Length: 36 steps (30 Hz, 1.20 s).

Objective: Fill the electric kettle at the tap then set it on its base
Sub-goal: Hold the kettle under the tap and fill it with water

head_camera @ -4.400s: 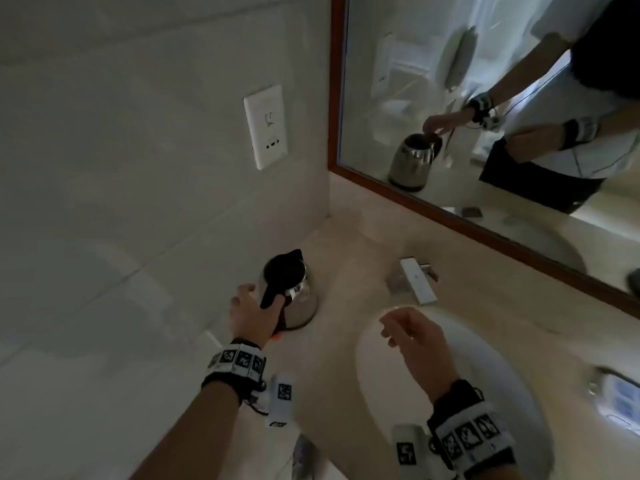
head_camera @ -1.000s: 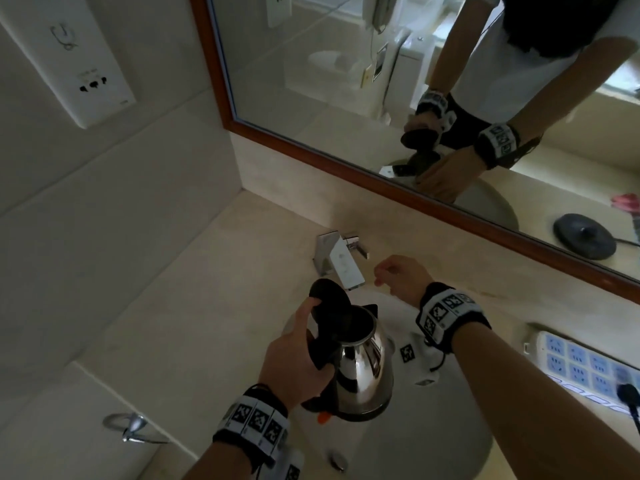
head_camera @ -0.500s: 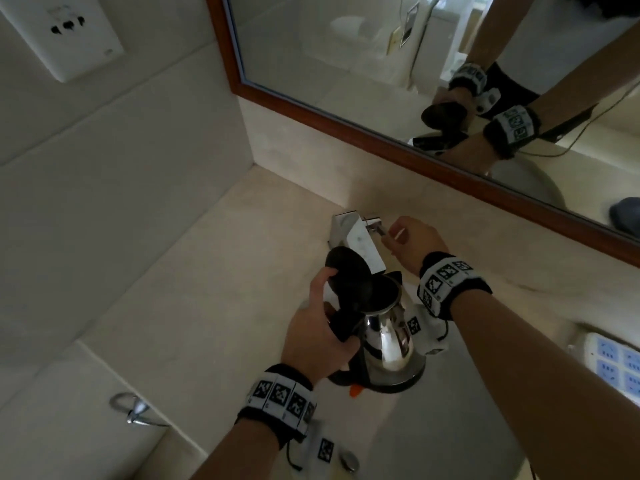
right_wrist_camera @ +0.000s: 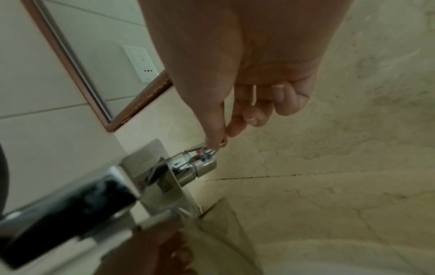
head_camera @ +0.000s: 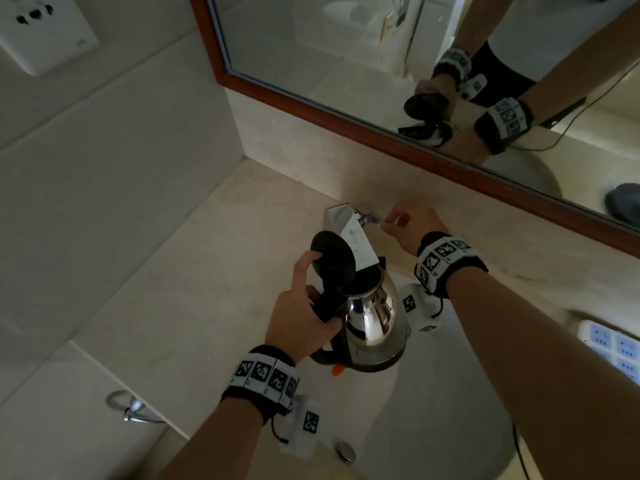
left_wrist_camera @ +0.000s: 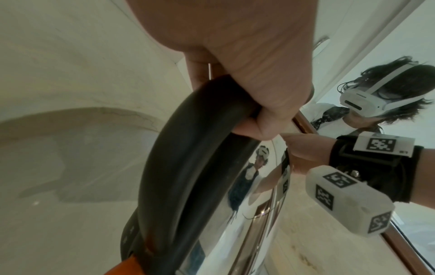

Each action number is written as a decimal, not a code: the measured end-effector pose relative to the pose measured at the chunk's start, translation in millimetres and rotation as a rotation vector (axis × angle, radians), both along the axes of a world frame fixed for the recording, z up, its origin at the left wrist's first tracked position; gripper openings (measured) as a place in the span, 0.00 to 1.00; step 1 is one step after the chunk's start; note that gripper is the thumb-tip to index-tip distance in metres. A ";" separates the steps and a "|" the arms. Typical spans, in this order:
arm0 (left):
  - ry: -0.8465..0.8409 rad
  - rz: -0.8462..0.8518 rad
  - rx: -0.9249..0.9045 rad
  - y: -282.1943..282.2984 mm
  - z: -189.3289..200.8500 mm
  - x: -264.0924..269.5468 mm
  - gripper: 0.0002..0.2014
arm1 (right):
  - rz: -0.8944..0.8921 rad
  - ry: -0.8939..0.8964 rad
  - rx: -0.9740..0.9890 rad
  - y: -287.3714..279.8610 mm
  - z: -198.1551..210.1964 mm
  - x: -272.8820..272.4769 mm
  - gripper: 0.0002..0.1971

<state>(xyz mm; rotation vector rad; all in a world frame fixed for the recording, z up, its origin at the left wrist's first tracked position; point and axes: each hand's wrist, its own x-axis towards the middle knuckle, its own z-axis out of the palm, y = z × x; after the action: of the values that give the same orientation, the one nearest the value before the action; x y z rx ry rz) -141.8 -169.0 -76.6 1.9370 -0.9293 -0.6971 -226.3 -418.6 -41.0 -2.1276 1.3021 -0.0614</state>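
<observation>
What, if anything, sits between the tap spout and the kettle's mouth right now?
Nothing visible. The kettle, held by the left hand, has its lid flipped back, mouth right under the spout. The right hand pinches the tap lever.

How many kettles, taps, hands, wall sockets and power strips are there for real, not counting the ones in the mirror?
Kettle: 1
Tap: 1
Hands: 2, the left hand and the right hand
Wall socket: 1
Power strip: 1
Total: 6
</observation>
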 end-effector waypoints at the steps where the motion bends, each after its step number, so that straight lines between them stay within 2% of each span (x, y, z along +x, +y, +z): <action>1: 0.015 0.006 -0.011 -1.4 -0.7 1.1 0.50 | -0.023 -0.004 0.010 -1.2 -0.3 0.9 0.04; 6: 0.082 0.056 -0.064 -5.5 -6.3 2.4 0.51 | -0.106 -0.064 0.034 -2.8 -6.2 3.7 0.05; 11: 0.067 0.044 -0.051 -8.4 -8.0 -3.8 0.51 | -0.170 -0.096 0.045 -0.9 -12.3 2.7 0.11; 15: 0.059 0.050 -0.041 -7.2 -9.9 -6.8 0.50 | -0.174 -0.100 0.002 4.4 -14.1 1.6 0.04; 17: 0.054 0.063 -0.029 -6.1 -10.4 -7.9 0.51 | -0.156 -0.095 -0.018 6.5 -15.8 -0.9 0.04; 22: 0.038 0.084 -0.027 -2.3 -10.9 -6.7 0.51 | -0.131 -0.158 0.053 8.9 -20.1 -7.3 0.10; 28: 0.019 0.091 -0.018 2.1 -4.7 -6.3 0.51 | -0.098 -0.153 0.134 14.9 -15.7 -11.3 0.21; 32: 0.024 0.088 -0.021 3.1 -2.2 -8.1 0.51 | -0.125 -0.192 0.114 15.9 -13.0 -15.1 0.19; 36: 0.046 0.080 -0.023 3.4 -0.1 -10.9 0.51 | -0.076 -0.211 0.050 16.2 -7.9 -18.6 0.16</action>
<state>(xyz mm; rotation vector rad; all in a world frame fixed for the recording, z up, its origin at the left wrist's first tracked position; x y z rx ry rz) -152.6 -165.6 -76.7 1.9188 -0.8243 -0.6783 -244.9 -402.3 -48.9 -1.9701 1.2458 -0.2749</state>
